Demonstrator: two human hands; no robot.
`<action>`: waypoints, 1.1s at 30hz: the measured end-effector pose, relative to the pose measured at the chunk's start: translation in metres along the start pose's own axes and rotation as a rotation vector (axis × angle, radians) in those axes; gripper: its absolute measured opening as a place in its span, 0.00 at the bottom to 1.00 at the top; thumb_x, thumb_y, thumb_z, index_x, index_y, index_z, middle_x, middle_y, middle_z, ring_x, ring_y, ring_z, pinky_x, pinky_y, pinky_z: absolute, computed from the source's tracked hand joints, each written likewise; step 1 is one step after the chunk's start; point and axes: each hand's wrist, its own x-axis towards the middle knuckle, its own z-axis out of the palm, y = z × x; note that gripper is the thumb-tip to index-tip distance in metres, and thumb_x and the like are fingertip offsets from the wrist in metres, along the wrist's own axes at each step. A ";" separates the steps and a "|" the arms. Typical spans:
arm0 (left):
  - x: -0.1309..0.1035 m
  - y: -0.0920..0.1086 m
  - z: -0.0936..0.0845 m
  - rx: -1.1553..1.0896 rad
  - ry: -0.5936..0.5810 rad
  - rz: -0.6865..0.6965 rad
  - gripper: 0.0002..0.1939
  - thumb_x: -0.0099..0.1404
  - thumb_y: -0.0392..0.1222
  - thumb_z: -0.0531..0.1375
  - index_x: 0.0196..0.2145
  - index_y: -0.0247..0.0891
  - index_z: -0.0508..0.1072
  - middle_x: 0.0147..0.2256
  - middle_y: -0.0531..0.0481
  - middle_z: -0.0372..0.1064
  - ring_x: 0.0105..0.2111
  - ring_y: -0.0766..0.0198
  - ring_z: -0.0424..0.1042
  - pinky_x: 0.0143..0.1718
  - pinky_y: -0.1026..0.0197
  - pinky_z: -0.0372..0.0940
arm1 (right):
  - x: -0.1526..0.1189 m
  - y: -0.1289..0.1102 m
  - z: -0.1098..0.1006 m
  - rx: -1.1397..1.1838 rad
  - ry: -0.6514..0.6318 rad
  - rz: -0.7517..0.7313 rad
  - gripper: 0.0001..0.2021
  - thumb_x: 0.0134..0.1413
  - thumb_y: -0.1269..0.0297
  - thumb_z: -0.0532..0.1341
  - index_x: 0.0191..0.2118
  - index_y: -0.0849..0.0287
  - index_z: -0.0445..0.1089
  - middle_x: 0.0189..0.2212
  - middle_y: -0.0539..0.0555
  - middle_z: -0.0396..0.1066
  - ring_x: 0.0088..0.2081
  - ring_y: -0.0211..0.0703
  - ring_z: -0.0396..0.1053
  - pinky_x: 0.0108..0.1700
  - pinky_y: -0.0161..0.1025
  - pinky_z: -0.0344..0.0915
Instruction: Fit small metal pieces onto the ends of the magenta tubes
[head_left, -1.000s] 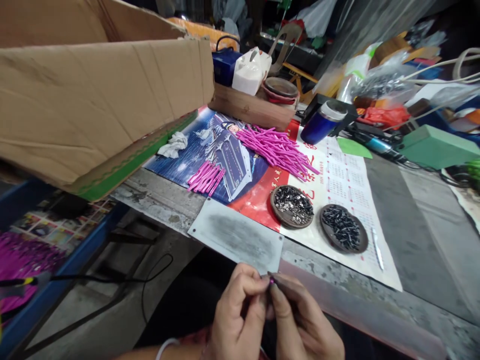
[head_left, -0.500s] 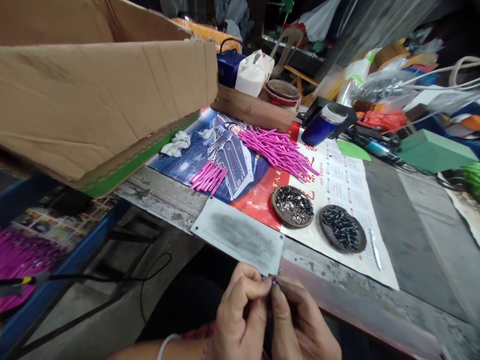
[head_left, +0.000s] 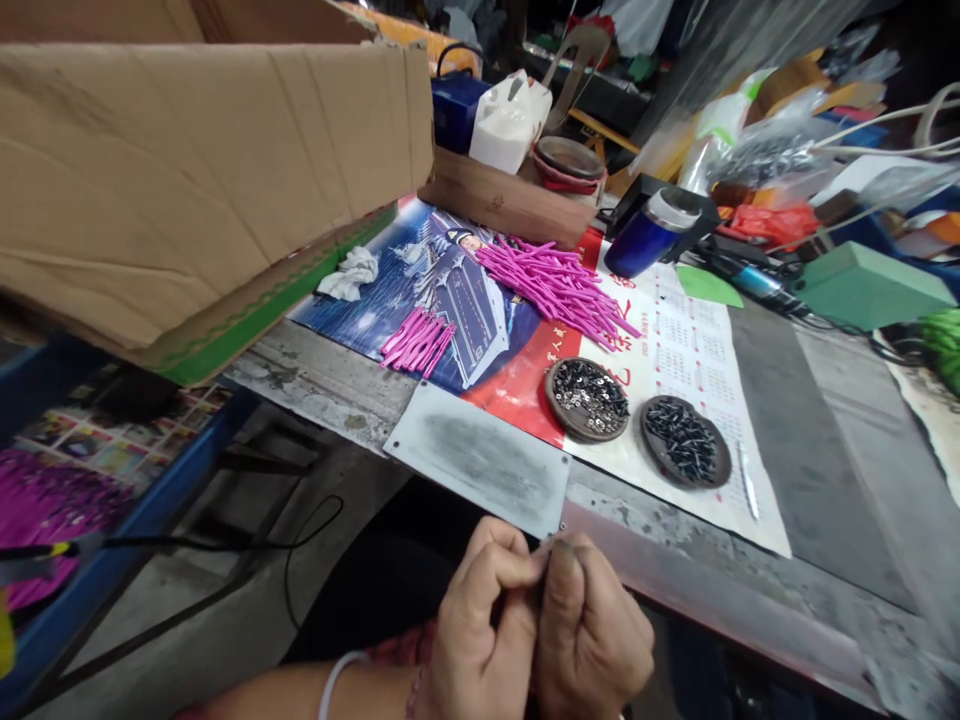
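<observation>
My left hand (head_left: 487, 620) and my right hand (head_left: 589, 625) meet at the fingertips just off the table's front edge. Both are closed in a pinch, and whatever is between the fingers is hidden. Just beyond them lies a grey metal plate (head_left: 480, 455) with a dark smudged middle. Past the plate are a small bundle of pink sticks (head_left: 418, 341) and a larger pile of pink sticks (head_left: 559, 288). A round dish of small metal pieces (head_left: 587, 398) stands beside a second dish of dark slim pieces (head_left: 684, 440).
A large cardboard box (head_left: 225, 190) fills the left side. A printed calendar sheet (head_left: 675, 350) covers part of the table, with a white pen (head_left: 748, 480) at its right. Farther back are a wooden block (head_left: 502, 195), a blue cup (head_left: 651, 235) and a green box (head_left: 870, 285).
My right hand has turned inward, its thumb now folded over the fingertips and covering the small pinkish bit glimpsed before. The left hand keeps its pinch. The view has tilted slightly.
</observation>
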 end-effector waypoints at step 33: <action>0.006 0.002 -0.002 -0.048 -0.100 -0.102 0.10 0.73 0.29 0.54 0.40 0.43 0.71 0.36 0.54 0.65 0.37 0.67 0.70 0.39 0.69 0.66 | 0.011 0.013 -0.018 0.479 -0.318 0.210 0.18 0.73 0.63 0.51 0.28 0.58 0.65 0.24 0.47 0.63 0.25 0.35 0.63 0.28 0.32 0.60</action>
